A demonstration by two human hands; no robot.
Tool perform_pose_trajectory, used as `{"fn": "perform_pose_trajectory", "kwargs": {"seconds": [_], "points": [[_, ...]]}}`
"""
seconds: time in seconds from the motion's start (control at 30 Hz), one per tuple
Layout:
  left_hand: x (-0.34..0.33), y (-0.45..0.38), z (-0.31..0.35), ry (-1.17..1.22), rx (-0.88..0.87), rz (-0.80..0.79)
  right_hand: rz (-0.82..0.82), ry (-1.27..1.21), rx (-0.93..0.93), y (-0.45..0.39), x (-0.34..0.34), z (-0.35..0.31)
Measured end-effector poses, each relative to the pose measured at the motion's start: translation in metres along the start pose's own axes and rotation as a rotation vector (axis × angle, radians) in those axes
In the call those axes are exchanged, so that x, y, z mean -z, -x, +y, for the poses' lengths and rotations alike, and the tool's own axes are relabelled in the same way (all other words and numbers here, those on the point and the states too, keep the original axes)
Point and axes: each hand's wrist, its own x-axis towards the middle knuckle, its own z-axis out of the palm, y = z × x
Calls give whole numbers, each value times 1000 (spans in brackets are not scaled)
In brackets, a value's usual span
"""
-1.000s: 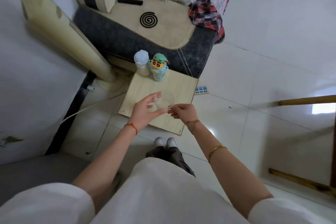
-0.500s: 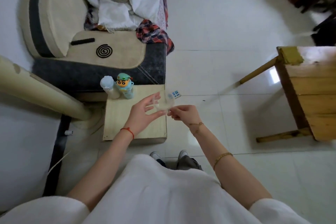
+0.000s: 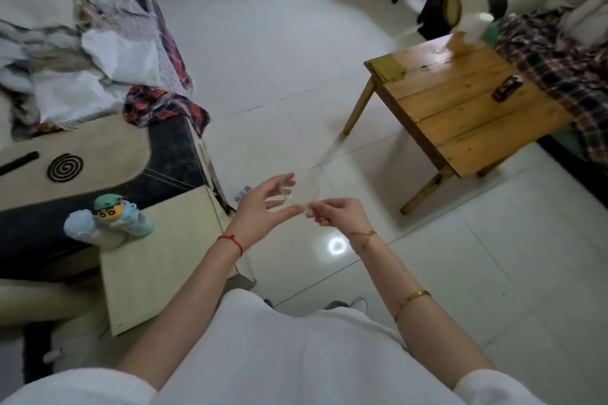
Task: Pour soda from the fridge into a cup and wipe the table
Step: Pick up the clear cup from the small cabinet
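Cup: clear cup point(image 3: 304, 191) held in the air between both hands; blurred
Left hand point(image 3: 260, 207): fingers curved loosely round the cup
Right hand point(image 3: 339, 215): fingertips pinching its rim
Wooden table point(image 3: 460, 108): beyond the right hand, well apart

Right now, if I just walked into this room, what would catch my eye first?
Probably the two hands in the middle: the left hand and right hand hold a clear plastic cup between them, above the white tiled floor. Next, the cartoon-figure bottle standing on the small pale table at the left. On the right stands a wooden table with a dark can lying on it.
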Motion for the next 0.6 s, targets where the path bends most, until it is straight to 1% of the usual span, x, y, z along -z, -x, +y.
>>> {"fn": "perform_pose_trajectory", "kwargs": {"seconds": [0.37, 0.6], "points": [[-213, -65, 84, 3, -125, -228, 237, -118, 28, 36, 230, 19], [-323, -100, 129, -25, -207, -356, 361, -170, 43, 50, 346, 25]]}}
